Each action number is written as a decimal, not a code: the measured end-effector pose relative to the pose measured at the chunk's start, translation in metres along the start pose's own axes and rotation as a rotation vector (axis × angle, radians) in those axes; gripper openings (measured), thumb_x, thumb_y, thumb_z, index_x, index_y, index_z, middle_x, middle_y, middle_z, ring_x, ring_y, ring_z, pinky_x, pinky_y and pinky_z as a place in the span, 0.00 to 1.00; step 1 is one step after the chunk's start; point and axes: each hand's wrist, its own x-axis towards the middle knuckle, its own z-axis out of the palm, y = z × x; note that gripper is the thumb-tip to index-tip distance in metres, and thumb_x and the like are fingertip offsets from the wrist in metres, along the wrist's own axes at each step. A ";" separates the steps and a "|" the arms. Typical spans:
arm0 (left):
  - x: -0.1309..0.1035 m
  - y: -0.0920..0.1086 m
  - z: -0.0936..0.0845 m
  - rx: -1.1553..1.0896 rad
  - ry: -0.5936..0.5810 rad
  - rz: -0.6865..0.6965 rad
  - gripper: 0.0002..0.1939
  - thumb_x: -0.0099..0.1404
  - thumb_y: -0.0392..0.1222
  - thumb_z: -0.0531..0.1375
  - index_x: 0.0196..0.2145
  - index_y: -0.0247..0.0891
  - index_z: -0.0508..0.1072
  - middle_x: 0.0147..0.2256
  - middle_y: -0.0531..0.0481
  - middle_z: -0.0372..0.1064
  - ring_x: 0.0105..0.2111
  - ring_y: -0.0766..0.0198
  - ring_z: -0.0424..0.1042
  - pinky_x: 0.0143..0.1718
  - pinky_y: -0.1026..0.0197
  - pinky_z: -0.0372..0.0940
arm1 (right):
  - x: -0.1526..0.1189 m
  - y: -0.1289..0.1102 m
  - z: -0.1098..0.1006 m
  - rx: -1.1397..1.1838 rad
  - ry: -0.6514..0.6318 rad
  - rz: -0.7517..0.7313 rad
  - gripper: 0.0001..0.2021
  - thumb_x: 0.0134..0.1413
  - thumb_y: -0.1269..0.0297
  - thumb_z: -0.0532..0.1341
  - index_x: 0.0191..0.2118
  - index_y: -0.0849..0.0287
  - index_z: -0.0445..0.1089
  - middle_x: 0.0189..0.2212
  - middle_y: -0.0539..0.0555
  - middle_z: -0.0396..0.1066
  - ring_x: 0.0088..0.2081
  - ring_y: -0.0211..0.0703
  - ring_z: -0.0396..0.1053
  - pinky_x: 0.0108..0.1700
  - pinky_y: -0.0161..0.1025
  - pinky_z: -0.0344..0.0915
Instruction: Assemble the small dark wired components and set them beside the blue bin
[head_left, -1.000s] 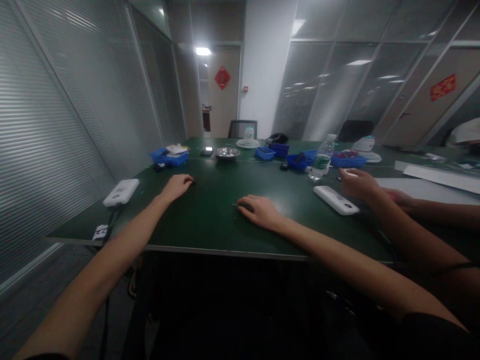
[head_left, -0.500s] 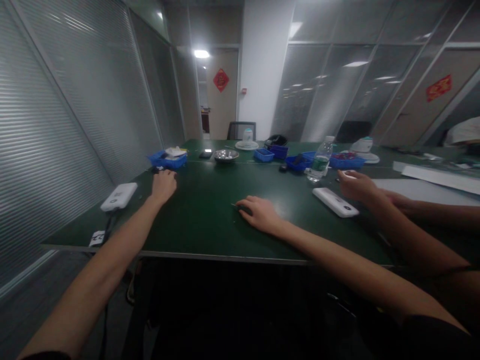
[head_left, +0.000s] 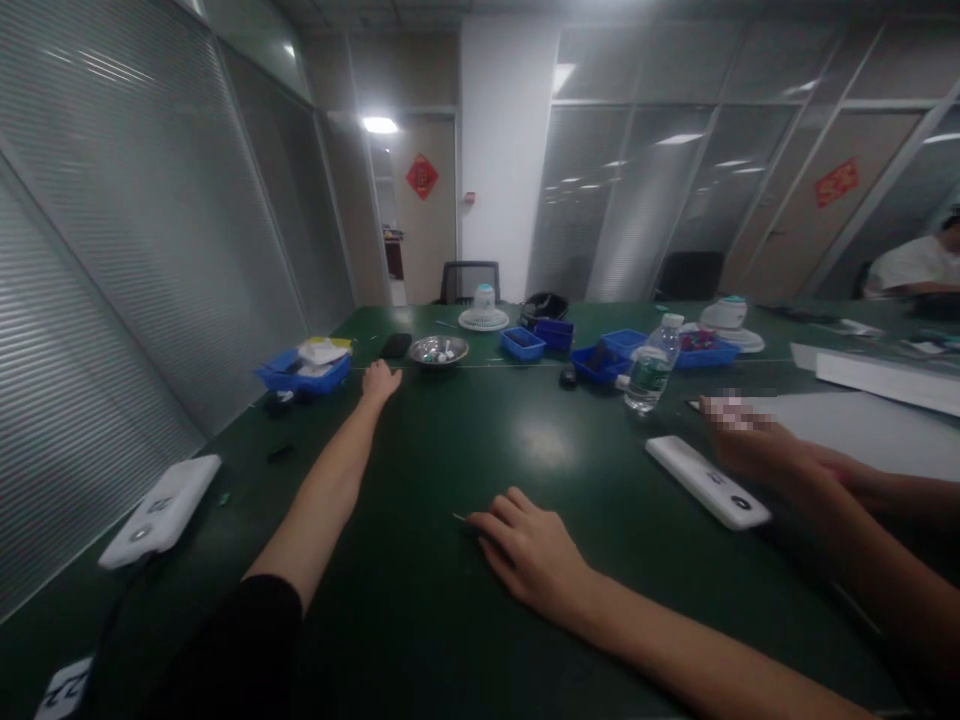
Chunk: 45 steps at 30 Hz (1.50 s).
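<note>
My left hand (head_left: pixel 381 382) reaches forward over the table, fingers slightly apart, between a black phone-like slab (head_left: pixel 397 346) and a shiny metal bowl (head_left: pixel 439 351) with small pale pieces in it. I see nothing in that hand. Close to me, my right hand (head_left: pixel 529 545) rests on the tabletop, fingers curled round a dark-handled tool with a thin metal tip (head_left: pixel 460 517). Most of the handle is hidden, so its exact kind does not show. A small dark piece (head_left: pixel 280 452) lies left of my left forearm, below a blue tray (head_left: pixel 307 378) holding white tissue-like material.
White power banks lie at left (head_left: pixel 161 508) and right (head_left: pixel 706 482). A water bottle (head_left: pixel 652 368) stands by several blue trays (head_left: pixel 523 345) and a black mouse-like object (head_left: pixel 568 378). At right, a co-worker's hands (head_left: pixel 757 445) are over the table near a white sheet (head_left: pixel 862 420).
My left hand has moved from beside the blue tray towards the metal bowl, leaving the small dark piece in view. My right hand still grips its tool. The camera view has shifted forward.
</note>
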 end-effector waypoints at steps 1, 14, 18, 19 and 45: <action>0.013 0.002 0.005 -0.006 -0.002 -0.020 0.34 0.74 0.52 0.56 0.66 0.21 0.64 0.64 0.18 0.63 0.65 0.35 0.64 0.61 0.46 0.62 | 0.000 0.000 0.001 0.011 0.000 0.009 0.17 0.73 0.62 0.53 0.62 0.51 0.69 0.47 0.60 0.74 0.47 0.53 0.68 0.37 0.46 0.68; 0.112 0.006 0.048 -0.019 0.006 -0.067 0.34 0.71 0.54 0.57 0.68 0.32 0.66 0.71 0.19 0.50 0.71 0.26 0.49 0.64 0.27 0.51 | 0.002 0.006 0.027 -0.062 0.036 -0.082 0.23 0.63 0.69 0.62 0.62 0.53 0.63 0.41 0.54 0.73 0.39 0.48 0.67 0.26 0.38 0.55; 0.112 -0.006 0.044 0.011 -0.005 0.054 0.29 0.73 0.53 0.55 0.63 0.33 0.72 0.64 0.19 0.63 0.67 0.27 0.59 0.63 0.28 0.51 | 0.004 0.004 0.025 -0.046 0.020 -0.067 0.23 0.63 0.69 0.62 0.62 0.54 0.63 0.42 0.55 0.73 0.40 0.49 0.67 0.27 0.38 0.55; 0.107 -0.009 0.043 0.023 0.002 0.081 0.28 0.73 0.52 0.55 0.63 0.33 0.73 0.63 0.19 0.64 0.65 0.27 0.61 0.63 0.29 0.51 | 0.004 0.003 0.021 -0.033 -0.005 -0.055 0.23 0.62 0.68 0.63 0.62 0.53 0.63 0.43 0.55 0.73 0.41 0.49 0.67 0.28 0.39 0.56; -0.005 -0.035 -0.007 0.121 -0.089 -0.142 0.56 0.57 0.70 0.63 0.69 0.22 0.64 0.68 0.14 0.54 0.67 0.19 0.54 0.62 0.26 0.54 | 0.002 -0.004 -0.008 0.014 -0.034 0.030 0.17 0.73 0.63 0.55 0.62 0.55 0.70 0.48 0.58 0.72 0.48 0.50 0.67 0.40 0.42 0.67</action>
